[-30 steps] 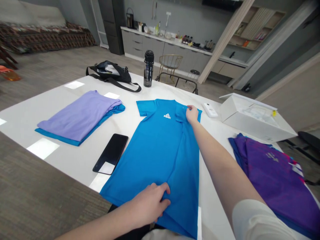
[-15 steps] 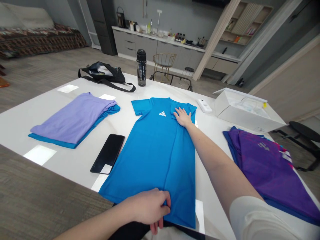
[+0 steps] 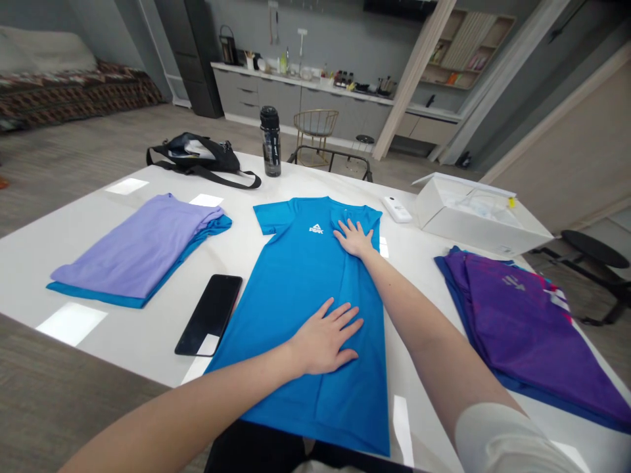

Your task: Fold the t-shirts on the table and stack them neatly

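Head view: I find the blue shirt (image 3: 296, 282) lying on the white table (image 3: 241, 243), long axis twelve to six o'clock. Splayed on it, apart, gripping nothing: right hand (image 3: 355, 241) toward one o'clock, left hand (image 3: 323, 339) nearer the six-o'clock end.

Shirt (image 3: 300, 282) on table (image 3: 152, 335), phone (image 3: 210, 314) left, bottle (image 3: 271, 141) behind.

We see a smooth, matt cloth blue shirt (image 3: 290, 282) on a glossy worktop (image 3: 148, 335), a shiny-screened phone (image 3: 210, 315) left of the shirt and a plastic bottle (image 3: 271, 148) beyond the shirt.
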Motion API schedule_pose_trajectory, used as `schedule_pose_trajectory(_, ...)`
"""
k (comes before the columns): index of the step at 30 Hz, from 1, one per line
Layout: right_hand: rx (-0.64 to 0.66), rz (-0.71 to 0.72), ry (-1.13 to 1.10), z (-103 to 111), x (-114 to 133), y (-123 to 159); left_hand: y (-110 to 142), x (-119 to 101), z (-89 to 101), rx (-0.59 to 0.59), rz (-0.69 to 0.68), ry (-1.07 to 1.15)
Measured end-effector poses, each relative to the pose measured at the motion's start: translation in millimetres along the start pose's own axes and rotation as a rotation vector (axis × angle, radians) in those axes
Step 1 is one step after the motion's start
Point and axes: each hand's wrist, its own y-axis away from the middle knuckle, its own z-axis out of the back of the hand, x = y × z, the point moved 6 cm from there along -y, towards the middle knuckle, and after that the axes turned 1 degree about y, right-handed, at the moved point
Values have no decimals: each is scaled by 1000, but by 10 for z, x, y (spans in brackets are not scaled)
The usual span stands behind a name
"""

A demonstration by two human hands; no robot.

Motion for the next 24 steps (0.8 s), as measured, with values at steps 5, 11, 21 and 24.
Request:
schedule_pose_trajectory(5,-80,-27,-33,110,58,7,-34,156,140,-91,90,-26)
schedule_pose_trajectory(11,-203,86,-54,162,217,-204,-99,430,155,-147,270,-66)
schedule_pose_trajectory(21,-11,-73,-70,38,-222,-811,-41,402,150,-135,300,-29)
schedule_pose_trajectory(24,-42,-91,-34,42,-230,-888,-39,406,145,-133,305,-22)
